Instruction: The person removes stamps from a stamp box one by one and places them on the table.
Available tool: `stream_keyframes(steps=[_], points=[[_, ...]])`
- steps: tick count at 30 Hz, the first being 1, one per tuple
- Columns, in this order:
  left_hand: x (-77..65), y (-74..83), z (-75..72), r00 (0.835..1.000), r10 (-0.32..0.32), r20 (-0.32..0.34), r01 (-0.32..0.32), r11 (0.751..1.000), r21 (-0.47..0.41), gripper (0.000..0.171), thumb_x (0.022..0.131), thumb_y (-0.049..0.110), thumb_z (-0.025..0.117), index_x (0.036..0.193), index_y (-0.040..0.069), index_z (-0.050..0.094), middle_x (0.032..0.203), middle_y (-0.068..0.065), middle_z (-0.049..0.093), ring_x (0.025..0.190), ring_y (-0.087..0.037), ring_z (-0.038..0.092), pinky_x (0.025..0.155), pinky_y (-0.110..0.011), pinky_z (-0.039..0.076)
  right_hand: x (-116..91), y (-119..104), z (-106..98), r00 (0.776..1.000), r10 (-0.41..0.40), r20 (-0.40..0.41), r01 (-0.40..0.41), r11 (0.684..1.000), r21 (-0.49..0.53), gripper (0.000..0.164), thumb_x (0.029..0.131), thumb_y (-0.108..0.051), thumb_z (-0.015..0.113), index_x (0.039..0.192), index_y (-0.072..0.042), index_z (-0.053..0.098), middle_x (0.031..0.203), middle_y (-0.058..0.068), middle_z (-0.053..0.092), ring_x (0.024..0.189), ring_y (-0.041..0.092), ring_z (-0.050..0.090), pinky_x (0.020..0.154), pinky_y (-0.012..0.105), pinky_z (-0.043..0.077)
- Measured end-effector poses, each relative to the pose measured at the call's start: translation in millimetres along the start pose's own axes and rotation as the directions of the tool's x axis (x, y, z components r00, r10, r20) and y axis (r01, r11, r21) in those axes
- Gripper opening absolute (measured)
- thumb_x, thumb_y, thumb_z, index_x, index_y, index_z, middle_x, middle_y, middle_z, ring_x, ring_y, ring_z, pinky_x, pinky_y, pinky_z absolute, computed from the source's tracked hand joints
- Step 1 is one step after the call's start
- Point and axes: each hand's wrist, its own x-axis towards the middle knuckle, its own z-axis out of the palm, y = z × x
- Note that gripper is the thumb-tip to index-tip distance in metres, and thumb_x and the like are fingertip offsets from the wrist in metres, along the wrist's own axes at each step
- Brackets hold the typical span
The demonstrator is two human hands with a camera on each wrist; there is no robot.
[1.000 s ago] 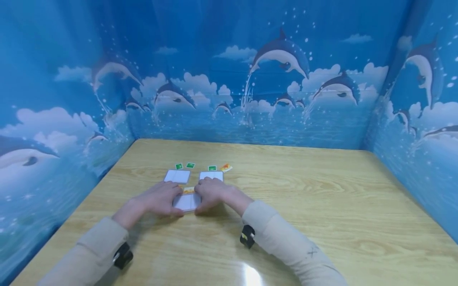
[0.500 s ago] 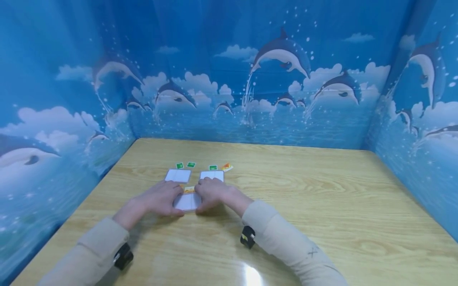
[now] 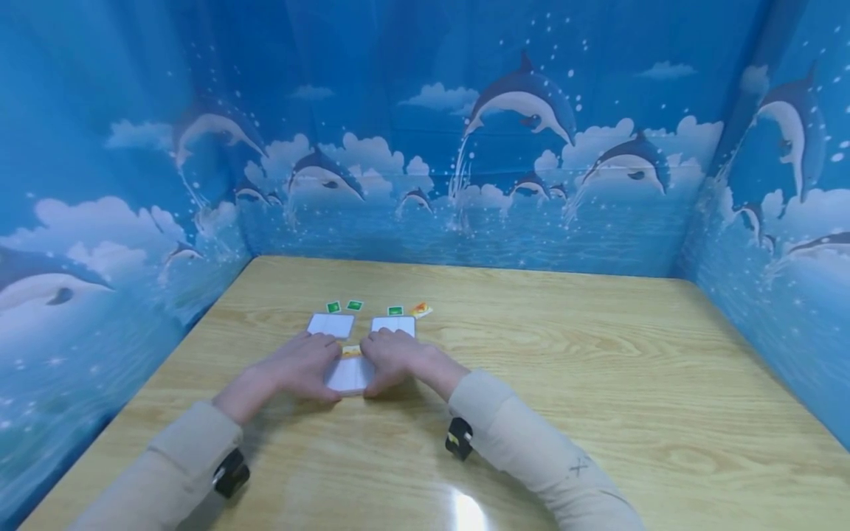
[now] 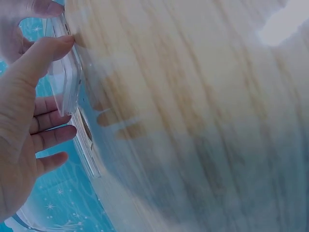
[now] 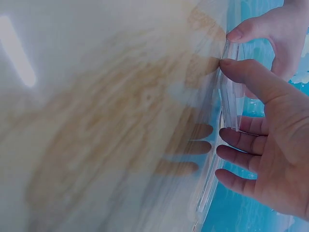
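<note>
A flat, clear plastic case (image 3: 348,376), whitish from above, lies between my two hands at the left of the table. My left hand (image 3: 302,366) grips its left side, thumb at the near edge and fingers toward the far side. Mirroring it, my right hand (image 3: 393,360) grips the right side. Both wrist views show the thumbs close together on the near edge of the clear case (image 4: 72,79), and its layered edges. A small orange-and-yellow card (image 3: 351,352) shows at the far end of the case, between the fingers.
Two more flat whitish cases, a left one (image 3: 330,325) and a right one (image 3: 395,324), lie just beyond the hands. Behind them are several small green cards (image 3: 355,305) and an orange card (image 3: 421,310). A dolphin-print curtain (image 3: 465,221) borders the wooden table (image 3: 564,354).
The left hand and the near case have shifted very slightly to the right. The right hand keeps its hold, and the other cases and cards stay put.
</note>
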Motion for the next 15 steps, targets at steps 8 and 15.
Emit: stream_keyframes(steps=[8,15], points=[[-1.4,0.2,-0.2,1.000,0.022,-0.016,-0.021,0.999,0.024,0.060,0.070,0.054,0.070,0.107,0.007,0.057,0.100,-0.005,0.058,0.092,-0.021,0.053,0.088,-0.046,0.042,-0.5,0.4,-0.5,1.000,-0.002,-0.003,0.002,1.000,0.001,0.063,0.074,-0.054,0.069,0.119,-0.013,0.052,0.105,-0.001,0.054,0.092,0.011,0.047,0.073,0.024,0.042],[-1.3,0.6,-0.1,1.000,0.003,0.022,-0.003,1.000,0.002,0.057,0.071,0.053,0.068,0.107,0.010,0.059,0.105,-0.004,0.059,0.099,-0.022,0.053,0.094,-0.049,0.038,-1.1,0.1,-0.5,1.000,0.000,0.016,0.000,1.000,0.003,0.062,0.076,-0.053,0.067,0.121,-0.013,0.053,0.107,-0.001,0.054,0.094,0.011,0.047,0.075,0.025,0.042]])
